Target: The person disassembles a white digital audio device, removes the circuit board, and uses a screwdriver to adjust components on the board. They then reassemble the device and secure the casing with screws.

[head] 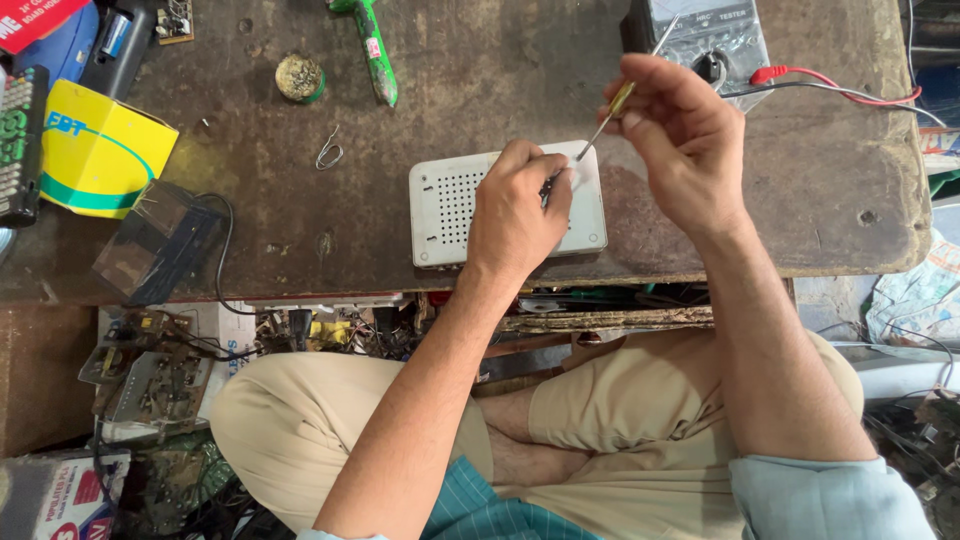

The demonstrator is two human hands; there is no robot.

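I was looking at a small electronics repair workshop: a scarred wooden workbench carried a multimeter at its far edge, a solder tin, and bare circuit boards lay beneath it.

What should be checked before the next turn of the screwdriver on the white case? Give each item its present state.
1. White case flat on the workbench: ok.
2. Left hand steadying the case: ok.
3. Right hand grip on the screwdriver handle: ok.
4. Tip seated in a screw: cannot tell, hidden by the left fingers.
5. Red lead of the meter apart from the hands: ok.
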